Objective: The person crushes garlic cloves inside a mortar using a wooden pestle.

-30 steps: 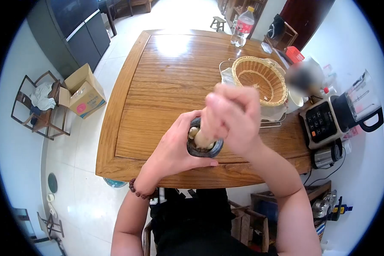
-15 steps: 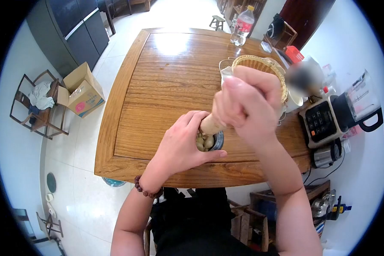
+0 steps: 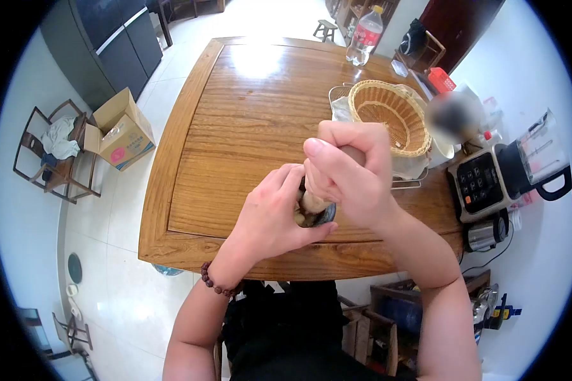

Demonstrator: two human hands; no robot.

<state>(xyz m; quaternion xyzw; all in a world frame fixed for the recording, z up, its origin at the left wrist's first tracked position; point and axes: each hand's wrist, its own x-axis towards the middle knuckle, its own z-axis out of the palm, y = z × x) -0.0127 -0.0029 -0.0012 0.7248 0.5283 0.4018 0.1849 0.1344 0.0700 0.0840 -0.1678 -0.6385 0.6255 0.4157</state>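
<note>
My right hand (image 3: 357,174) is closed in a fist around a pale wooden pestle (image 3: 314,202), whose lower end reaches down into a small dark stone mortar (image 3: 330,214). Curved around the mortar's left and near sides, my left hand (image 3: 268,211) grips it near the table's front edge. Inside the bowl lie several roundish, greenish-brown pieces (image 3: 299,218), partly covered by the pestle and my fingers; their kind I cannot make out.
The wooden table (image 3: 235,146) also carries a wicker basket (image 3: 388,105) on a cloth-lined wire rack, a plastic bottle (image 3: 366,37) at the far edge, and a blender (image 3: 483,178) with a metal kettle (image 3: 486,233) at the right. An open cardboard box (image 3: 126,136) stands on the floor.
My right hand has come down and slightly left, driving the pestle deeper into the mortar. The wicker basket shows more fully now. My left hand stays around the mortar.
</note>
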